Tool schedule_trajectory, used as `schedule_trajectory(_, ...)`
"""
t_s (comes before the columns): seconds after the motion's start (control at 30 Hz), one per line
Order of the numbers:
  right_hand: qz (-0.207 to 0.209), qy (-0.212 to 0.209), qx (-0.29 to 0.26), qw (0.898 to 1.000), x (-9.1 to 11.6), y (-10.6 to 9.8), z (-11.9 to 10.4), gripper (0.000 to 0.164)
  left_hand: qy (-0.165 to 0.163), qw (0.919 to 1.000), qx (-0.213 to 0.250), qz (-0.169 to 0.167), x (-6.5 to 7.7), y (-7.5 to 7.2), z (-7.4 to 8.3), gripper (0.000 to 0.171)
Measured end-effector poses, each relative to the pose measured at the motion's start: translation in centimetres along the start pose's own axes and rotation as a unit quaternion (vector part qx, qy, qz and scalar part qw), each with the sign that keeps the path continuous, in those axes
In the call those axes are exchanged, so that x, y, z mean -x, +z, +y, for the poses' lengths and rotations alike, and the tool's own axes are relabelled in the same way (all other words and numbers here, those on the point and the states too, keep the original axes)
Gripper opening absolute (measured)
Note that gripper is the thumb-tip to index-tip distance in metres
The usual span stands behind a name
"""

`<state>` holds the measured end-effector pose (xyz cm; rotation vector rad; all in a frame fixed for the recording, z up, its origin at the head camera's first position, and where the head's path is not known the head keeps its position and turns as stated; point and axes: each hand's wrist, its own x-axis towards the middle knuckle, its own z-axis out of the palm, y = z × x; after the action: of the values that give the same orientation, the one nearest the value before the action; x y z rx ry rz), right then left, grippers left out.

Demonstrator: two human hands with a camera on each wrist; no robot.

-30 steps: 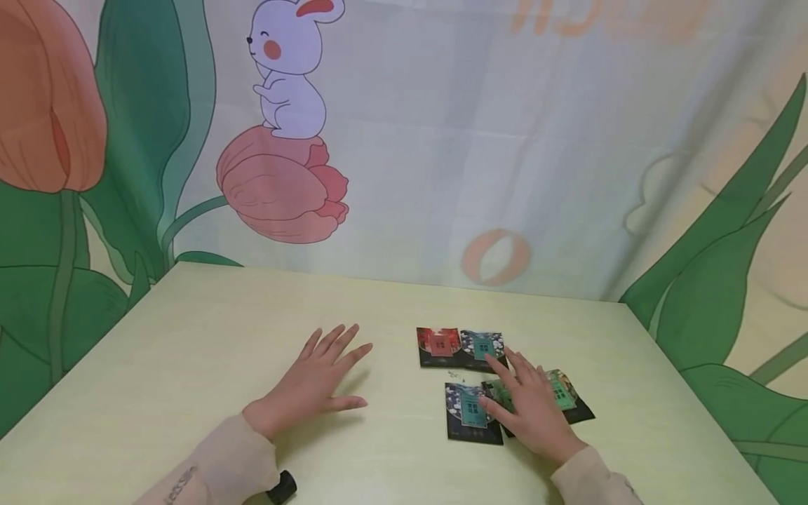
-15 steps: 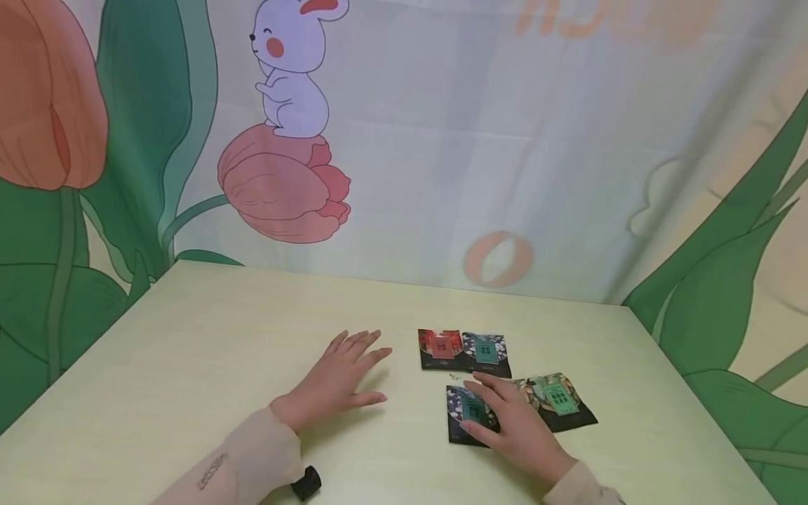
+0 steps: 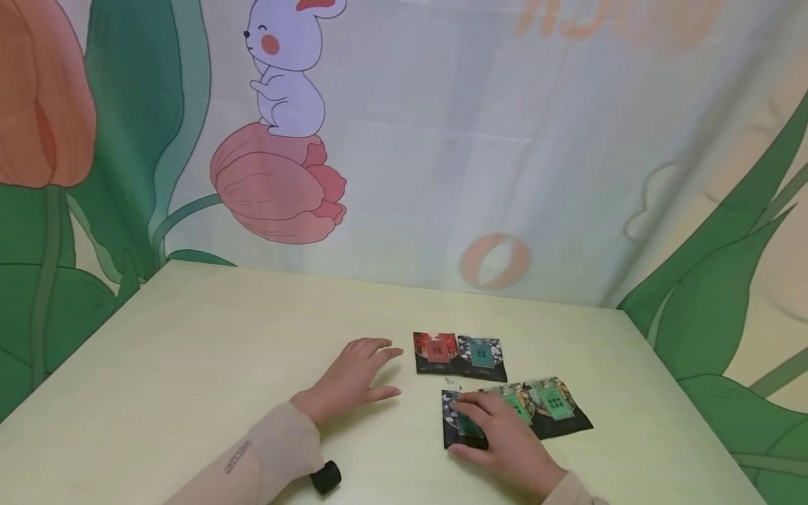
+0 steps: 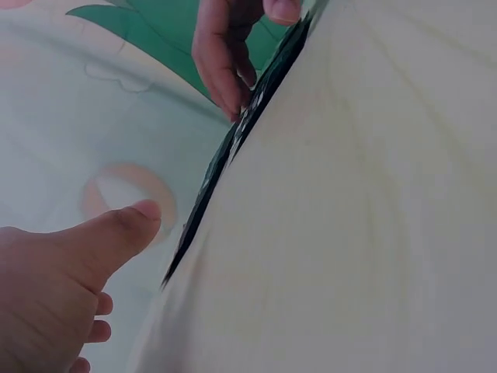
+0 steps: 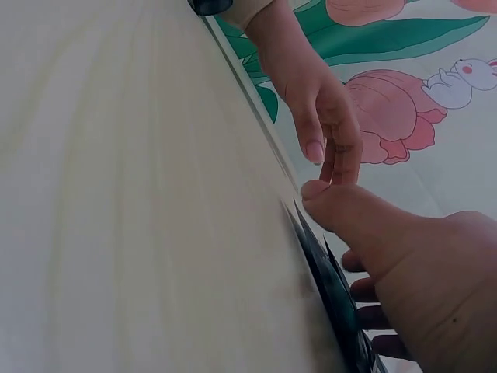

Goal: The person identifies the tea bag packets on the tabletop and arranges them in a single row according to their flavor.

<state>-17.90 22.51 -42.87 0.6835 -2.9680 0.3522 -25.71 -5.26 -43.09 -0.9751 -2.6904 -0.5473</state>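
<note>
My right hand (image 3: 505,442) hovers low over the near blue-patterned sachet (image 3: 449,421), its fingers loosely bent and covering much of the front. To its right lie two green-labelled sachets, a partly covered one (image 3: 519,403) and an outer one (image 3: 555,405), overlapping in a row. Behind them a red sachet (image 3: 435,351) and a second blue sachet (image 3: 482,356) lie side by side. My left hand (image 3: 353,379) is held left of the sachets with fingers spread, holding nothing. In the right wrist view, my right thumb (image 5: 349,214) extends above the sachet edges (image 5: 330,280).
The pale tabletop (image 3: 221,351) extends to a printed curtain (image 3: 404,175) at the back. Tiny scraps (image 3: 451,384) lie between the two rows. A black band (image 3: 326,478) shows at my left sleeve (image 3: 284,442).
My right hand has moved left from the green sachets to the near blue one, uncovering the green ones. My left hand has shifted right, closer to the sachets.
</note>
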Motion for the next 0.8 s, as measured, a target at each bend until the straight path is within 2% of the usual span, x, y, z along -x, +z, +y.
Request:
schedule_trajectory(0.2, -0.017, -0.002, 0.006, 1.0, 0.2, 0.1, 0.0, 0.063, -0.02, 0.9993, 0.032, -0.002, -1.2, 1.3, 0.0, 0.061)
schedule_trajectory(0.43, -0.042, 0.008, 0.009, 0.999, 0.0, -0.4, -0.1, 0.062, -0.017, 0.9989, 0.044, -0.003, -2.7, 2.1, 0.4, 0.059)
schedule_trajectory(0.8, -0.031, 0.004, 0.013, 0.999, 0.0, -0.1, 0.0, 0.063, -0.027, 0.9981, 0.053, -0.018, -4.7, 3.5, 0.8, 0.054)
